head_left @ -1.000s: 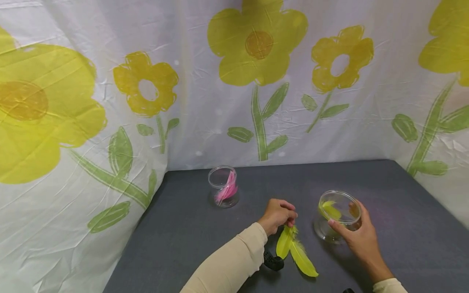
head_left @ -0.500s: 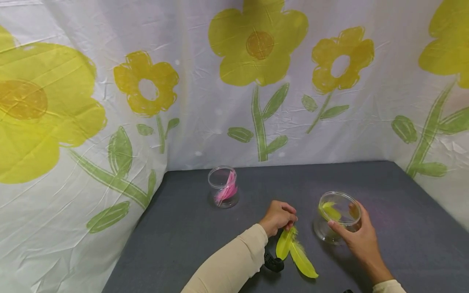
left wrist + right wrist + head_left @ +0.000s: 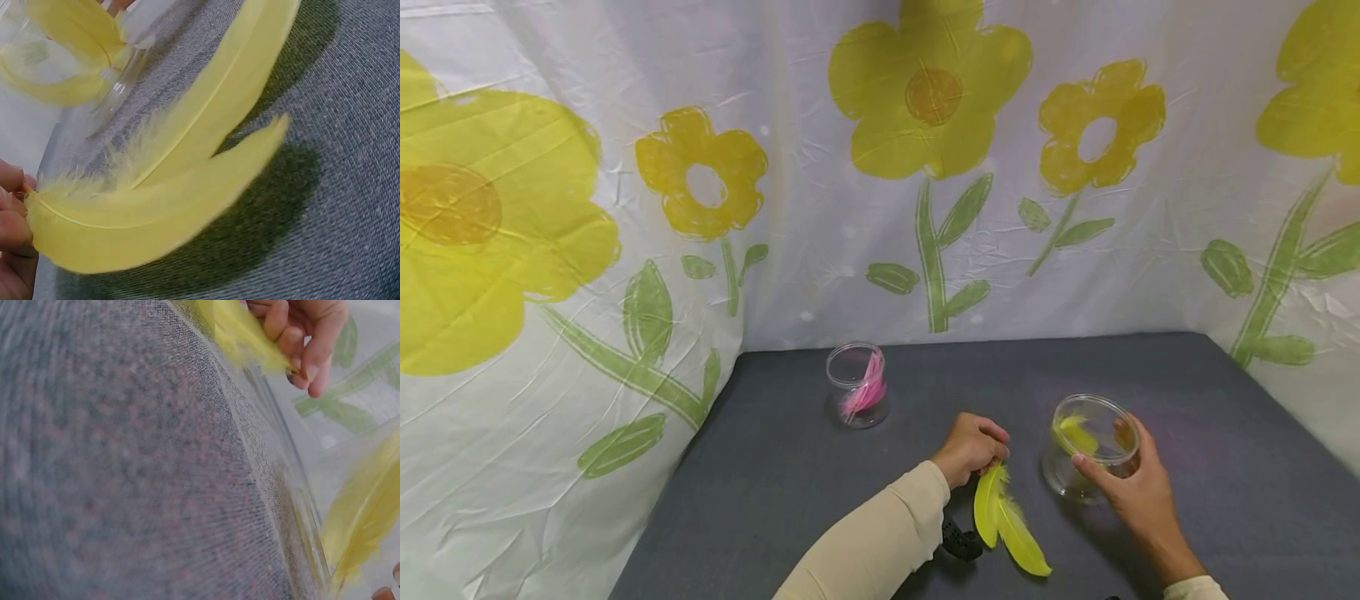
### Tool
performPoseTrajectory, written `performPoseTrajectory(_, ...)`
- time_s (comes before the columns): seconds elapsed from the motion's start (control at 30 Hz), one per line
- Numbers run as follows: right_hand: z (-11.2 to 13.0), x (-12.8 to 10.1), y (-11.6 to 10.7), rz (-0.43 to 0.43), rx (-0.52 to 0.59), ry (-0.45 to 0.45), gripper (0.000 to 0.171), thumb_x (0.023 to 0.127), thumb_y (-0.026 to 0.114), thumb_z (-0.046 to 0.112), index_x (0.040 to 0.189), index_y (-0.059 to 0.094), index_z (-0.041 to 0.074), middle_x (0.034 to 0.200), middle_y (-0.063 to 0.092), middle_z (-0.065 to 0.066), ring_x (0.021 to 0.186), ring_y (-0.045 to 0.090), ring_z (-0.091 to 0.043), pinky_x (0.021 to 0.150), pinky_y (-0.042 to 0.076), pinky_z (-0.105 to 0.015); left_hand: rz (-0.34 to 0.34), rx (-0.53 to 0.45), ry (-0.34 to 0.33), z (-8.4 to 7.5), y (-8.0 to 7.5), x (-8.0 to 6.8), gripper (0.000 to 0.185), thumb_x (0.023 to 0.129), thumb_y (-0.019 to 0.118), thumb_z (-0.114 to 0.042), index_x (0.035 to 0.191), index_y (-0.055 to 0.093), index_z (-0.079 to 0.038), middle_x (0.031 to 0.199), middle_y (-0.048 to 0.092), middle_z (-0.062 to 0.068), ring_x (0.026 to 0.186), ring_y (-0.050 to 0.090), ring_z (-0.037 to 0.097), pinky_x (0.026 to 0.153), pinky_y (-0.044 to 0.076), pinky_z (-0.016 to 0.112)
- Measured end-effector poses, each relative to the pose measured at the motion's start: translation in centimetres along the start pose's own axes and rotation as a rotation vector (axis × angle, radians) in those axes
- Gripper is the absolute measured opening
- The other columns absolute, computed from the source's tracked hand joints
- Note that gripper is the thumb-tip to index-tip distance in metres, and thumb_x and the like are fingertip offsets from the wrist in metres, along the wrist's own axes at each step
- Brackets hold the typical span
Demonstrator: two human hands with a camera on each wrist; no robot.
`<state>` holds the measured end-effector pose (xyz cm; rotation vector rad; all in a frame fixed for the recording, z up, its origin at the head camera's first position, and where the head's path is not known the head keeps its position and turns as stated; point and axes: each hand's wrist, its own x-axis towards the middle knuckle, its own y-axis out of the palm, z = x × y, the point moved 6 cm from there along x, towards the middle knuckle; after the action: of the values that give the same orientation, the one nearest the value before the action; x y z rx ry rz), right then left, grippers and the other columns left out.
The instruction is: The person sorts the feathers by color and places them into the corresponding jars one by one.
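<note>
My left hand (image 3: 972, 448) pinches a yellow feather (image 3: 144, 231) by its quill, low above the dark table. A second yellow feather (image 3: 1025, 546) lies against it, on the right in the head view; its base is hidden behind the first, so I cannot tell whether the fingers hold it too. On the right, my right hand (image 3: 1142, 500) grips a clear round jar (image 3: 1067, 483) by its side, thumb in front and fingers behind. Inside that jar sits yellow feather material (image 3: 1077, 435), also visible in the left wrist view at top left.
Farther back on the left stands another clear jar (image 3: 859, 418) with pink feathers (image 3: 867, 390) in it. A black perforated object (image 3: 961, 540) is beside the left wrist. A white curtain (image 3: 820, 250) printed with yellow flowers borders the grey tabletop (image 3: 760, 467).
The pinched feather has swung slightly right and down, closer to the second feather. The left hand has barely moved, and the right hand still grips the jar in the same place.
</note>
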<state>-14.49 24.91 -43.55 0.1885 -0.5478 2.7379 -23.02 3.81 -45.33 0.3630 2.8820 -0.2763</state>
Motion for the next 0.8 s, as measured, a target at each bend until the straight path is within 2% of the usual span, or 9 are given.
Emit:
performPoseTrajectory(0.2, 0.1, -0.1, 0.1, -0.003, 0.036, -0.007, 0.099, 0.082, 0.079, 0.017, 0.154, 0.011, 0.007, 0.148, 0.032, -0.024, 0.13, 0.036, -0.045, 0.082, 0.03, -0.002, 0.01, -0.051, 0.037, -0.3, -0.7, 0.0, 0.017, 0.078, 0.068, 0.013, 0.09, 0.071, 0.003, 0.068, 0.062, 0.007, 0.045, 0.04, 0.015, 0.04, 0.032, 0.027)
performPoseTrajectory(0.43, 0.2, -0.2, 0.1, -0.001, 0.033, 0.003, 0.1, 0.083, 0.079, 0.019, 0.155, 0.01, 0.008, 0.149, 0.032, -0.024, 0.131, 0.033, -0.045, 0.082, 0.028, -0.001, -0.013, -0.119, 0.065, 0.1, -2.1, 0.3, 0.014, 0.079, 0.07, 0.009, 0.092, 0.072, 0.004, 0.069, 0.063, 0.007, 0.05, 0.047, 0.015, 0.045, 0.041, 0.027)
performPoseTrajectory(0.63, 0.2, -0.1, 0.1, -0.015, 0.042, -0.006, 0.098, 0.082, 0.079, 0.016, 0.154, 0.013, 0.008, 0.148, 0.034, -0.024, 0.128, 0.037, -0.043, 0.081, 0.031, -0.003, 0.025, -0.267, 0.038, 0.5, -2.9, 0.6, 0.018, 0.079, 0.068, 0.012, 0.097, 0.069, 0.011, 0.072, 0.064, 0.012, 0.054, 0.055, 0.016, 0.051, 0.051, 0.03)
performPoseTrajectory(0.8, 0.2, -0.1, 0.1, -0.019, 0.035, -0.011, 0.098, 0.082, 0.079, 0.015, 0.154, 0.013, 0.009, 0.147, 0.034, -0.023, 0.126, 0.039, -0.042, 0.081, 0.032, -0.004, 0.021, -0.341, 0.009, 0.6, -3.0, 0.7, 0.02, 0.078, 0.066, 0.016, 0.098, 0.066, 0.015, 0.071, 0.064, 0.013, 0.054, 0.058, 0.015, 0.051, 0.052, 0.029)
